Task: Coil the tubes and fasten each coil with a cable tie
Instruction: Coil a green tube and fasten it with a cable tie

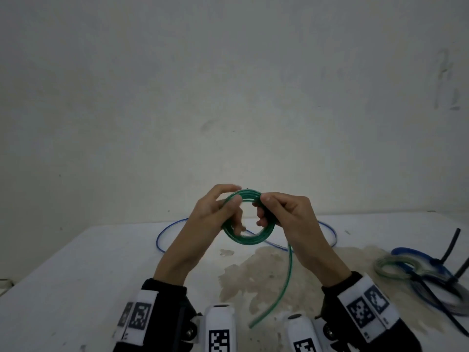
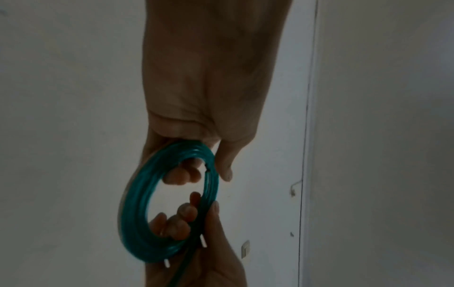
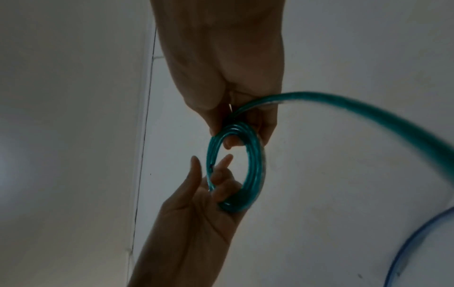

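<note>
A green tube coil of several turns is held up above the white table, just in front of the wall. My left hand grips its left side, fingers through the ring and thumb outside. My right hand grips the right side, thumb on top and fingers curled through the ring. From the right hand, a loose green tail hangs down toward the table's near edge. No cable tie shows on this coil.
A thin blue tube lies in a wide loop on the table behind my hands. At the right lie a pale coil and a blue coil with black cable ties sticking up. A brownish stain marks the table's middle.
</note>
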The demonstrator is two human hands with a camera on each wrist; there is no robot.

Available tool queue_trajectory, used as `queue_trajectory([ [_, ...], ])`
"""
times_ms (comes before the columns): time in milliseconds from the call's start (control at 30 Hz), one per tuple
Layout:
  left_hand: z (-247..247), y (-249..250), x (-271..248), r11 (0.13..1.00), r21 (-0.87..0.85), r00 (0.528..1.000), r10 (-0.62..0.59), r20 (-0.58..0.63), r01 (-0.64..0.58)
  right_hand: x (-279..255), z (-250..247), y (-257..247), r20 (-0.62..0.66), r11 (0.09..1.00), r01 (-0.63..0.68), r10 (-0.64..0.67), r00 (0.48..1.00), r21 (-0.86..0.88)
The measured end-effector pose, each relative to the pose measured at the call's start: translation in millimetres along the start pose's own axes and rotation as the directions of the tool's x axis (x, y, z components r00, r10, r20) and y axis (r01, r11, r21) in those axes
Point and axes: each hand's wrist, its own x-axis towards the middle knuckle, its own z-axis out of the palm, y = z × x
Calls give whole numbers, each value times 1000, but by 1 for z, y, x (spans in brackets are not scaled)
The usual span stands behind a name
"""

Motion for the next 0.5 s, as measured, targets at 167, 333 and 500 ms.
queue_trajectory([
  [167, 6, 0, 0, 964, 225, 989, 145, 3, -142, -1, -4, -6, 89, 999, -17, 20, 996, -31],
  [333, 22, -3, 4, 987, 83, 953, 154, -263, -136, -2, 6, -2, 50, 1000, 5, -4, 999, -26],
  [500, 29, -2, 6, 975, -179, 900, 42, -434, -131, -6, 18, 3, 20, 971, -98, 96, 995, 217],
])
